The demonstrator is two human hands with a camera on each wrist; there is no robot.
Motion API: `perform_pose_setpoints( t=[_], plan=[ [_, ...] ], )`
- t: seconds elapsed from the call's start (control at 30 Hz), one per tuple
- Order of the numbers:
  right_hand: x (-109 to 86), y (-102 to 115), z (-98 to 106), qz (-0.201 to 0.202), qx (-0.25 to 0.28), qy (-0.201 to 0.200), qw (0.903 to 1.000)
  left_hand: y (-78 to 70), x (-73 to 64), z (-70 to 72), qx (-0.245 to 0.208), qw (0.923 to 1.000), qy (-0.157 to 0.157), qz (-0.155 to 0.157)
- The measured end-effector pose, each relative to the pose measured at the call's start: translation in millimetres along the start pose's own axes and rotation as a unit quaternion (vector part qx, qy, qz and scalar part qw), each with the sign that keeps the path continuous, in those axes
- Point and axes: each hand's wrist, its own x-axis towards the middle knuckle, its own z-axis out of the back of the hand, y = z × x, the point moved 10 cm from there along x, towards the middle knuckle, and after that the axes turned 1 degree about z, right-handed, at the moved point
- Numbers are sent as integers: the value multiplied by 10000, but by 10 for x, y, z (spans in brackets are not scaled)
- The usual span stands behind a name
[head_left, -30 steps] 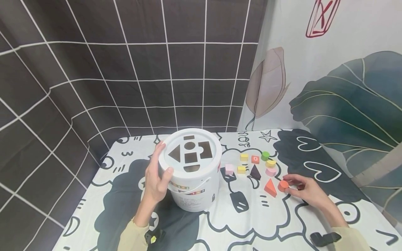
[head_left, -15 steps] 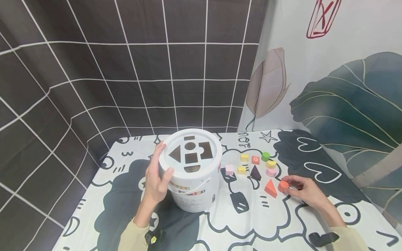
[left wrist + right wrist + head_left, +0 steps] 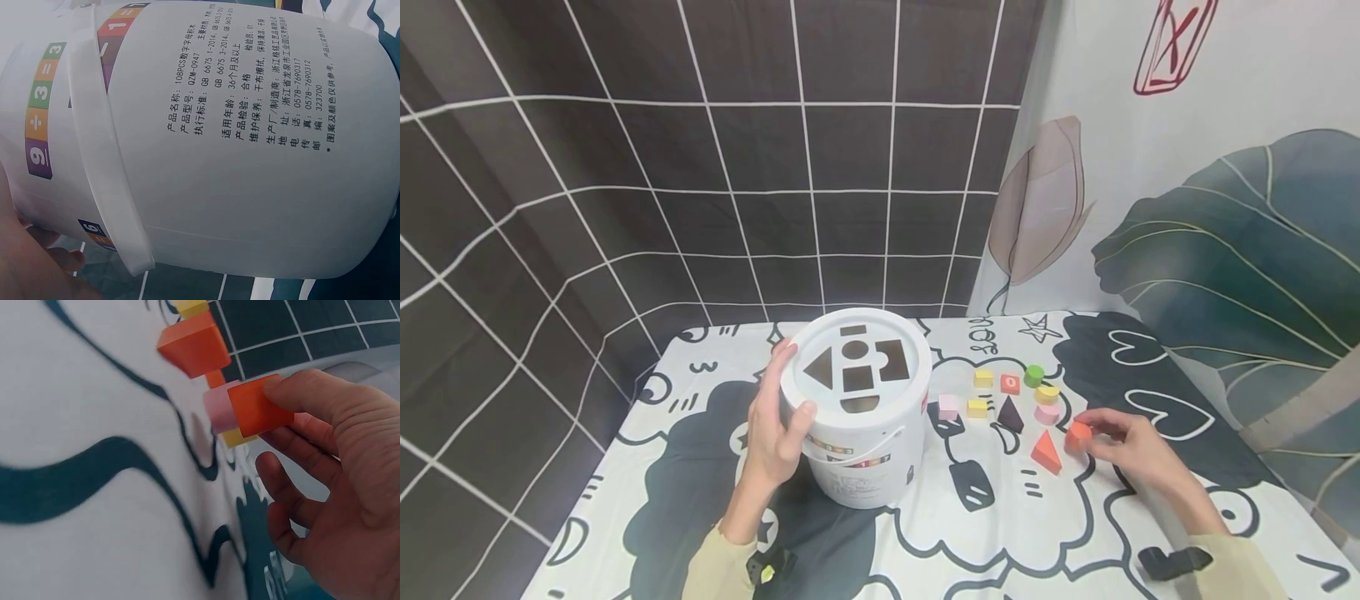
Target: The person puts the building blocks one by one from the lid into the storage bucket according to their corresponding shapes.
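A white bucket (image 3: 868, 471) stands left of centre, its lid (image 3: 808, 396) pierced by holes of different shapes. My left hand (image 3: 775, 437) grips the lid's left rim, with the thumb at the front and fingers along the side. In the left wrist view the printed bucket (image 3: 206, 187) fills most of the picture, with part of the hand (image 3: 37, 262) at lower left. To the right, my right hand (image 3: 1131, 446) pinches an orange cylinder block (image 3: 1078, 436) between thumb and fingers. Just left of it lies an orange triangular block (image 3: 1046, 452).
Between bucket and right hand lie several small blocks: a black pyramid (image 3: 1010, 415), a green cylinder (image 3: 1034, 376), a red numbered block (image 3: 1010, 383), a light pink block (image 3: 948, 407), plus yellow and pink pieces. Behind the patterned tablecloth (image 3: 970, 542) hangs a dark grid curtain (image 3: 842, 225).
The orange cylinder block has tilted and risen slightly in my right hand's pinch. My left hand and the bucket have stayed in place.
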Motion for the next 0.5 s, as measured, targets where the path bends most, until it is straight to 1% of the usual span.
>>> perform_pose_setpoints(
  t=[0.17, 0.33, 0.5],
  plan=[
    [34, 123, 48, 181, 190, 27, 9997, 3, 2, -1, 5, 10000, 12, 20],
    [76, 262, 113, 354, -18, -40, 9994, 3, 1, -1, 18, 10000, 7, 22],
    [109, 393, 151, 397, -129, -77, 9991, 7, -3, -4, 40, 10000, 9, 67]
  ],
)
